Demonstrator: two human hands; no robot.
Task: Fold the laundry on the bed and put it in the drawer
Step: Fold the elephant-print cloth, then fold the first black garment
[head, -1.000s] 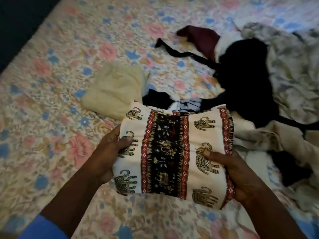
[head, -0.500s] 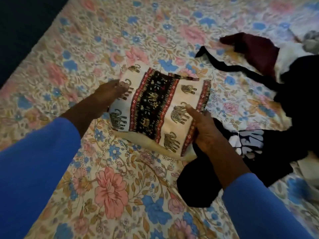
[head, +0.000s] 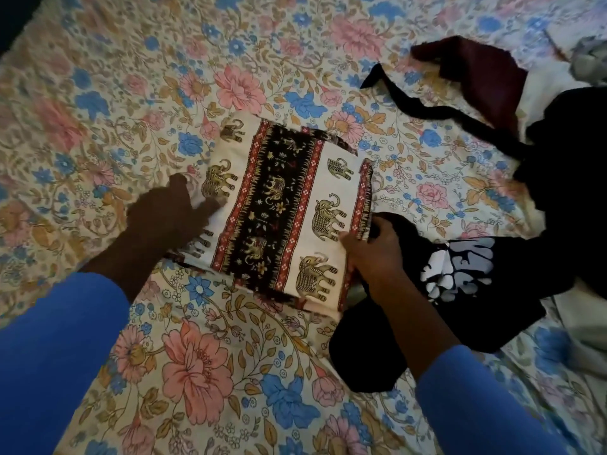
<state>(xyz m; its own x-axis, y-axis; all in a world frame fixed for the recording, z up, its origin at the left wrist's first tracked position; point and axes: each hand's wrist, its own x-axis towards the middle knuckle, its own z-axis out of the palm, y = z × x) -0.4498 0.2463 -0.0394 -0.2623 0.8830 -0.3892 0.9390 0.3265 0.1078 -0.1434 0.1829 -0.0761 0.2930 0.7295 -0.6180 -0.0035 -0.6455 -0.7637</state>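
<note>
Folded cloth [head: 282,218]: a flat rectangle of woven cotton, cream with rows of elephants and a black floral band edged in red, lying on the flower-printed bed [head: 197,372]. Left hand [head: 164,211], blurred, lies on its left edge with the fingers stretched out; right hand [head: 374,254] pinches its right edge, thumb on top. Right of the cloth is a crumpled black shirt [head: 492,310] whose white lettering is creased and unreadable. Beyond it lies a maroon garment [head: 476,70].

Left hand [head: 167,211] on elephant-print cloth [head: 285,218]: motion-blurred, fingers unclear. Black T-shirt [head: 512,310]: print crumpled, unreadable. Grey garment [head: 591,57]: cut by right edge.
</note>
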